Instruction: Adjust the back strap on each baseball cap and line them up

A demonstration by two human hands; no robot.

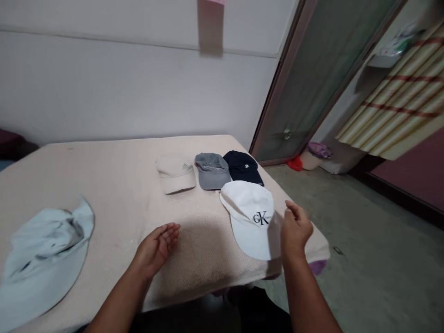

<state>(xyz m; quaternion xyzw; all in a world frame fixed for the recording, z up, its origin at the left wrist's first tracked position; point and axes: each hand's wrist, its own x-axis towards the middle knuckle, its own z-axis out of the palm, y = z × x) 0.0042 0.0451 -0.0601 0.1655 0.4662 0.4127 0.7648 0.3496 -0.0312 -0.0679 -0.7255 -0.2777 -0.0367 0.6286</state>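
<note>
A white cap [248, 203] with dark "CK"-like letters lies near the right front of the table, its brim toward me. My right hand [297, 229] is just right of it, fingers curled in, with nothing visible in them. Left of this cap, my left hand [158, 247] hovers over the cloth, palm turned inward and fingers loosely bent, holding nothing. Behind the white cap sit a beige cap [175, 173], a grey cap [212, 171] and a navy cap [243, 167] in a row. A crumpled pale-blue cap [45, 259] lies at the left, partly cut off by the frame.
A pale textured cloth [104, 171] covers the table, which meets a white wall [138, 92]. Beyond the table's right edge are the grey floor [367, 240], a glass-panelled door [312, 78], a bin [312, 157] with a purple liner and a striped curtain [398, 101].
</note>
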